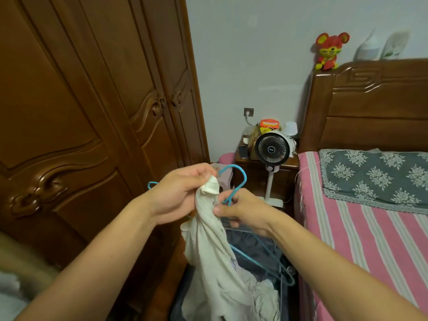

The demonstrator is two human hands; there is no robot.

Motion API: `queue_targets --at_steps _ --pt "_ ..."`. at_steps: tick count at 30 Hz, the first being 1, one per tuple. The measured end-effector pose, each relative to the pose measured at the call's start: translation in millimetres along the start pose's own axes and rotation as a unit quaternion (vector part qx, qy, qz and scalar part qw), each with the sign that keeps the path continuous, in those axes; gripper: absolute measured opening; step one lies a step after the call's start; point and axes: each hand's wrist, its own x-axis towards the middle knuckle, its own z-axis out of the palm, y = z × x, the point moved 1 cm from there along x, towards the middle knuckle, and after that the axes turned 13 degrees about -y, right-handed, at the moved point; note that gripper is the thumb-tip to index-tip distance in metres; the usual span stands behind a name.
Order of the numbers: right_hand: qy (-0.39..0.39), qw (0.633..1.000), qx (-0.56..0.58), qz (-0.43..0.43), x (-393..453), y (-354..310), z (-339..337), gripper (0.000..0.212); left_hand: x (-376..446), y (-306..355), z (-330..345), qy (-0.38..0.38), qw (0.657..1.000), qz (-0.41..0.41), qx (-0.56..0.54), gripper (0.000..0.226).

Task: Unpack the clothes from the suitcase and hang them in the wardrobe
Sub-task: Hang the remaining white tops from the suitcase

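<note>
**Cream garment and blue hanger held over the suitcase**

While both hands meet at the centre of the frame, the left hand (178,193) pinches the bunched top of a cream garment (208,251) between curled fingers and thumb. Just right of it, the right hand (243,214) is curled round the neck of a blue hanger (234,179), whose hook arcs up above both hands; the thumb also presses against the cloth. More thin blue hangers (261,256) slant down below the right wrist, towards the lower middle of the frame.

From the hands the garment hangs down into the open dark suitcase (245,242) at the bottom centre, where other pale clothes (264,295) lie crumpled.

Filling the left half of the frame stands the carved brown wardrobe (81,100), doors closed. At right is a bed (370,228) with a pink striped sheet and a grey flowered pillow (379,177). Between wardrobe and bed, a small fan (272,149) stands in front of a cluttered nightstand (254,167). A red plush toy (328,50) sits on the headboard (370,100), upper right.
</note>
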Motion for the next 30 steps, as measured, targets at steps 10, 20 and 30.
queue_targets --at_steps 10,20,30 --pt "0.145 0.952 -0.267 -0.039 -12 -86 -5 0.020 -64 12 -17 0.169 0.771 0.098 0.607 0.021" --pt "0.162 0.913 -0.369 -0.071 -13 -90 22 0.039 -21 -16 -3 0.406 0.521 0.022 0.751 0.015" --pt "0.258 0.905 -0.337 0.028 -51 -98 -61 0.039 -40 -9 30 0.062 0.497 -0.043 0.865 0.032"
